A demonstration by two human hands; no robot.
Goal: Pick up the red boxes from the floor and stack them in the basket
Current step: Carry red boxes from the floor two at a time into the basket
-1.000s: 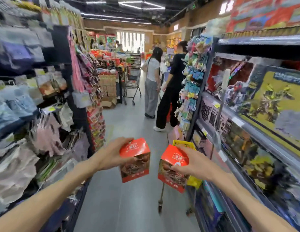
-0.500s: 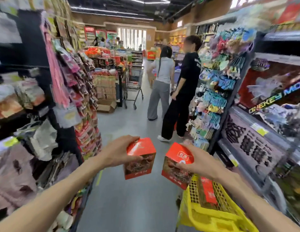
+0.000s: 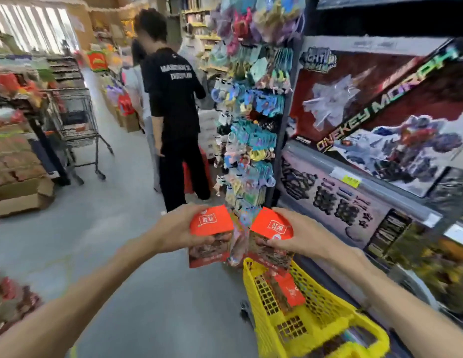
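My left hand point(image 3: 178, 232) grips a red box point(image 3: 211, 226) with a white label on top and a food picture on its side. My right hand point(image 3: 302, 233) grips a second red box point(image 3: 273, 228) of the same kind. Both boxes are held side by side at chest height, just above the far end of a yellow plastic basket point(image 3: 266, 329) at the lower right. Inside the basket lies another red box point(image 3: 290, 293), seen through the mesh wall.
A person in black point(image 3: 173, 112) stands ahead in the aisle by a rack of hanging accessories point(image 3: 251, 125). Toy boxes fill the shelf point(image 3: 367, 156) on the right. A metal trolley point(image 3: 78, 125) and cardboard cartons point(image 3: 21, 195) stand at the left. Grey floor lies between.
The view has swung right and down. Both hands moved right with their boxes, closer together, and now sit above the yellow basket, which shows more fully.
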